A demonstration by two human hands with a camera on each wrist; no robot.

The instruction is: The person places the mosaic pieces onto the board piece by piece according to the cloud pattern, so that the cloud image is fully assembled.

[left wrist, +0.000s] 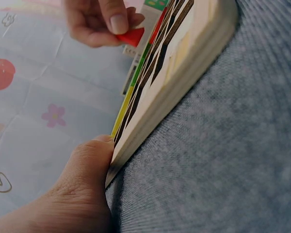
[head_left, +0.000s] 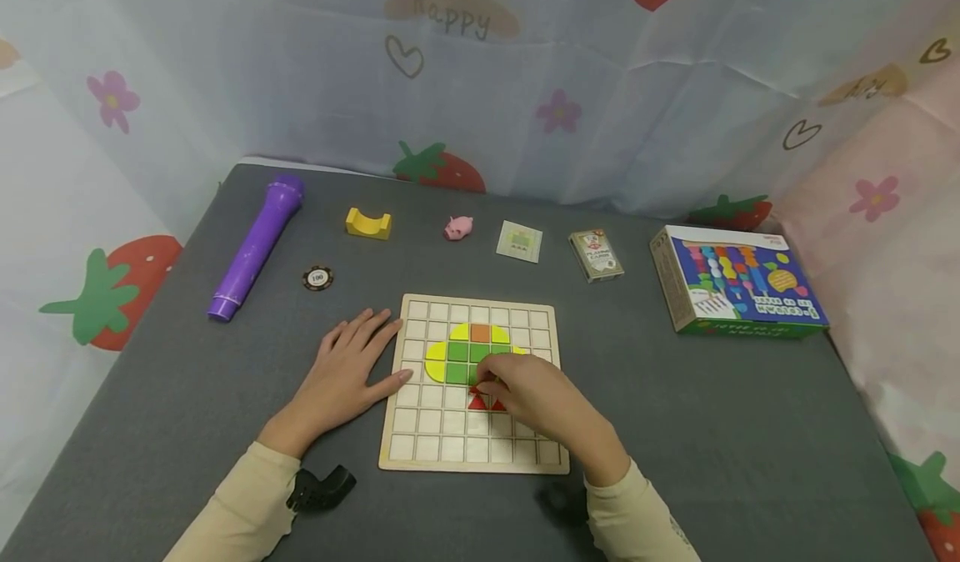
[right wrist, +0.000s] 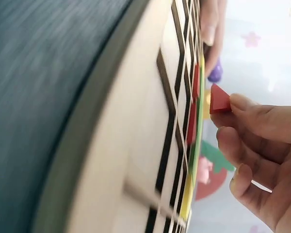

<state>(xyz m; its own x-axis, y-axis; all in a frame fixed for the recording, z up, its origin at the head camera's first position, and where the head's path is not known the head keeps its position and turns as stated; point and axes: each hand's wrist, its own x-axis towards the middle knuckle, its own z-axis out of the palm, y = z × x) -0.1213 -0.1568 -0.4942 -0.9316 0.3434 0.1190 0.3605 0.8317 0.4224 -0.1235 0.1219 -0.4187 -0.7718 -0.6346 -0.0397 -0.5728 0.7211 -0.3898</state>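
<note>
Item: square wooden grid board, table centre. Filled: yellow, green and orange tiles toward 12 o'clock, two red triangles below; most cells bare. Our right hand pinches a red triangular tile just above the board. Our left hand, fingers flat, steadies the 9 o'clock edge.

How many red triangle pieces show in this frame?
3: two red triangles lie side by side on the wooden board below the green squares; one is pinched by the right hand. Others may be hidden beneath it.

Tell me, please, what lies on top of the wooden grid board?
On the wooden grid board lie yellow, green, orange tiles and red triangles. The right hand, pinching another red triangle, covers further cells.
</note>
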